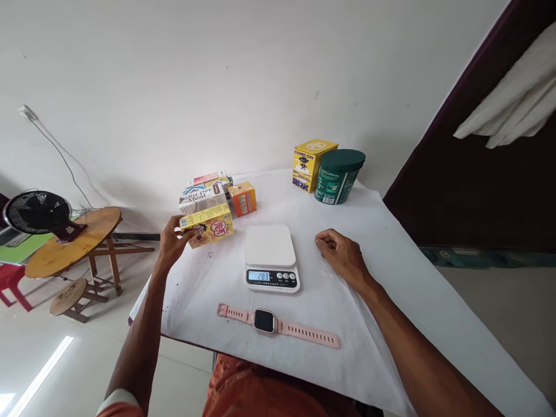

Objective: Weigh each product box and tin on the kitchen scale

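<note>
head view, left hand (172, 242) holding box (214, 223), yellow printed cardboard, oblong

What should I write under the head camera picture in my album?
Left hand gripping a yellow box, right hand beside a white digital scale.

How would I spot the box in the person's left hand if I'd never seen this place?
On the white-covered table, find the white scale. To its left and slightly farther back sits a cluster of boxes. Nearest the person is the yellow box with red characters, held, unlike its neighbours, by the left hand.
</note>
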A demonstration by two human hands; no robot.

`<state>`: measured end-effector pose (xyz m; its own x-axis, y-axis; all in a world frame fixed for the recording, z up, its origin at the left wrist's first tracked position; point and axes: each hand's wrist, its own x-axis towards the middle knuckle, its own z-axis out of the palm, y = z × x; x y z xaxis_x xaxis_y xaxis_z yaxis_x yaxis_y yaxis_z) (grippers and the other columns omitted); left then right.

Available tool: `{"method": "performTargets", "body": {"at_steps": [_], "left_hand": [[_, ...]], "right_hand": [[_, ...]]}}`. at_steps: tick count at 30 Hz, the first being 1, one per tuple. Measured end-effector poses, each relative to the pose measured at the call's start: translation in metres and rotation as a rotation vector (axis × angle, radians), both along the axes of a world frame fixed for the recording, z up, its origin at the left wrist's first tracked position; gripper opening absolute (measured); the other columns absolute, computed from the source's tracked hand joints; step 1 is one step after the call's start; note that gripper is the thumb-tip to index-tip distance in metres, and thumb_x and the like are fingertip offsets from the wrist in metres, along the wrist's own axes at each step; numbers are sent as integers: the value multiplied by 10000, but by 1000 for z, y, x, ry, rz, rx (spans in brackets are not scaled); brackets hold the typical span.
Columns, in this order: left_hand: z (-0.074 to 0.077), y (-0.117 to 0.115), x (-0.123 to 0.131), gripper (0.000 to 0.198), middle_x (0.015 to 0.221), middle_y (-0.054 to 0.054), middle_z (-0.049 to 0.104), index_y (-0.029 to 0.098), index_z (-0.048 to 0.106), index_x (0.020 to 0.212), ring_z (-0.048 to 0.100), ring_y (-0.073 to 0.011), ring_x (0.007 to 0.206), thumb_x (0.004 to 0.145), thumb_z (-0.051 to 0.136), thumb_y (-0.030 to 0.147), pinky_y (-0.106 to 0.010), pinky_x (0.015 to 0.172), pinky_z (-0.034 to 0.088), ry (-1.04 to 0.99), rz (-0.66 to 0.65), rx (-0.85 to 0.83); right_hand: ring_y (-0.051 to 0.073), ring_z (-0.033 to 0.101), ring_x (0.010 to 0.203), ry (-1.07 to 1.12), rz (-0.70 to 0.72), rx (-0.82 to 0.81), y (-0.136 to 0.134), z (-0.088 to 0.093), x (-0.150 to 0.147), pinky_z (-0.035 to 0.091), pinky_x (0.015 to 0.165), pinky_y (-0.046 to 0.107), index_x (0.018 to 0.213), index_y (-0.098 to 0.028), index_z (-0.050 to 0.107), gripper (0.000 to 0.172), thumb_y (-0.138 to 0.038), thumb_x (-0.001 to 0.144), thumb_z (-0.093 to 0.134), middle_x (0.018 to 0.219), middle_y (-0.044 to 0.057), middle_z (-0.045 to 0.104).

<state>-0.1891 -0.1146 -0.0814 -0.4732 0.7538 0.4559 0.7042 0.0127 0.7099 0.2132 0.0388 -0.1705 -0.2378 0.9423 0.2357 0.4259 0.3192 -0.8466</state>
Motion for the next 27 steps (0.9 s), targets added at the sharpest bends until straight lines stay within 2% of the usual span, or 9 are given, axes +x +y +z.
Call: {"method": "performTargets", "body": {"at_steps": [3, 8, 12, 15, 18, 21, 24, 26, 27], "left_hand": [[-17, 6, -13, 537, 1000, -54, 729, 214, 649, 1082, 699, -234, 918, 682, 831, 524, -375, 779, 597, 0, 15, -29], [-34, 20, -17, 579, 1180, -96, 657, 217, 612, 1219, 686, -238, 999, 735, 803, 469, -382, 807, 610, 69, 83, 79], [-36, 20, -13, 767, 1282, -132, 573, 234, 538, 1361, 638, -303, 1130, 703, 842, 484, -475, 910, 597, 155, 132, 74], [-25, 18, 2, 942, 1388, -178, 499, 225, 446, 1470, 557, -366, 1251, 683, 872, 519, -581, 1065, 501, 242, 172, 111], [-2, 27, 35, 918, 1449, -202, 449, 206, 409, 1507, 534, -362, 1264, 758, 833, 525, -571, 1096, 465, 331, 118, 203], [26, 59, 85, 787, 1403, -175, 498, 225, 443, 1482, 557, -333, 1218, 825, 791, 485, -535, 1080, 470, 411, -94, 226], [45, 116, 147, 678, 1388, -165, 542, 236, 489, 1443, 513, -360, 1292, 857, 766, 433, -550, 1122, 408, 531, -363, 168], [51, 163, 190, 675, 1362, -166, 569, 242, 491, 1436, 523, -378, 1277, 850, 777, 418, -559, 1082, 416, 581, -510, 86], [51, 187, 211, 688, 1346, -169, 578, 243, 494, 1425, 527, -392, 1271, 831, 797, 413, -566, 1061, 421, 583, -543, 49]], "right_hand": [[199, 631, 675, 0, -5, -11, 0, -1, 0, 499, 665, 325, 828, -226, 638, 202, -402, 797, 544, 744, 36, 687], [188, 627, 666, 1, -15, -34, -1, -2, 1, 501, 663, 318, 840, -223, 633, 207, -405, 807, 539, 753, 32, 681], [179, 621, 661, 13, -15, -19, 0, -2, -1, 495, 653, 301, 827, -227, 627, 178, -381, 815, 538, 727, 16, 671], [174, 611, 659, 27, -20, 2, 1, -2, -2, 487, 646, 291, 812, -232, 613, 152, -358, 818, 529, 708, 7, 661], [171, 604, 664, 41, -27, 32, 2, -1, -3, 483, 665, 290, 793, -238, 602, 123, -331, 818, 527, 708, 3, 664], [170, 605, 672, 61, -32, 47, 2, -1, -4, 477, 679, 287, 779, -242, 597, 90, -292, 815, 532, 697, -4, 668], [166, 598, 656, 79, -36, 59, 3, -3, -5, 460, 663, 281, 769, -240, 592, 82, -252, 816, 525, 682, -11, 660], [165, 600, 658, 86, -37, 68, 5, -5, -5, 449, 664, 277, 759, -237, 582, 84, -227, 817, 522, 683, -13, 656], [164, 602, 662, 86, -36, 73, 6, -6, -5, 445, 668, 276, 755, -235, 576, 87, -213, 817, 518, 687, -12, 655]]}}
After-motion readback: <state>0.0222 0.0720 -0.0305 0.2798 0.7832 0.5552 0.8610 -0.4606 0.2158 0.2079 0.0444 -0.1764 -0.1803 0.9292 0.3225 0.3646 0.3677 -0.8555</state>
